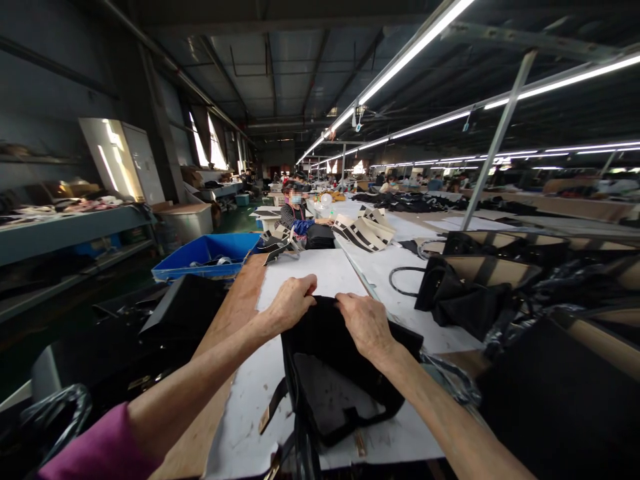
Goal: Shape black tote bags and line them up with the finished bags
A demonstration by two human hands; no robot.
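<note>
A black handbag (pixel 345 360) lies on the white-covered table in front of me, its inside partly showing. At the bag's far edge, my left hand (pixel 295 300) pinches the left part of the rim. My right hand (pixel 365 323) grips the same rim a short way to the right, fingers bent over it. Both hands are closed on the black material. A strap with a metal clasp (pixel 266 417) hangs off the bag's left side. My fingertips partly hide the rim.
Black bags with tan linings (pixel 480 273) crowd the right side. More black bags (pixel 180 313) lie at left, near a blue bin (pixel 210 253). Patterned strips (pixel 367 230) rest farther up the table, where a co-worker (pixel 295 213) sits. A slanted metal post (pixel 500 140) rises at right.
</note>
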